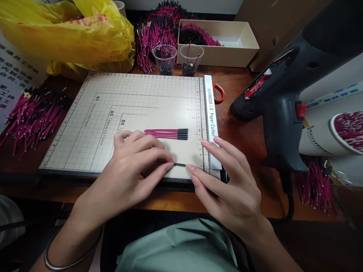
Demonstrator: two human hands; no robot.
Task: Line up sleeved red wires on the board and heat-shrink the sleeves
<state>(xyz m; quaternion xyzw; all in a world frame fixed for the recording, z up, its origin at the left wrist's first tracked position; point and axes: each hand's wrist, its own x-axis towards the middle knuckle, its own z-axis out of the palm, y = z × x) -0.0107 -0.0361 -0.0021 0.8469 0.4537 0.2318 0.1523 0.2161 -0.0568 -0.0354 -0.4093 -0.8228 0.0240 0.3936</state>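
Low on the paper cutter's board (170,102), my left hand (136,162) pinches one end of a thin black sleeve (180,164) between thumb and index finger. Whether a wire runs back from it under the palm is hidden. My right hand (229,181) has its fingers stretched out, the index fingertip touching the sleeve's other end and the thumb just below. Beyond my left fingers lies a neat row of several pink wires (167,133) with black sleeves on their right ends; my left hand covers part of the board beside them.
Behind the board stand two clear cups (164,60) of small black pieces, a cardboard tray (227,56) and a yellow bag (85,34). Loose pink wires (39,113) lie at left. A dark hot-air gun (272,98) and a white paper cup (317,141) stand at right.
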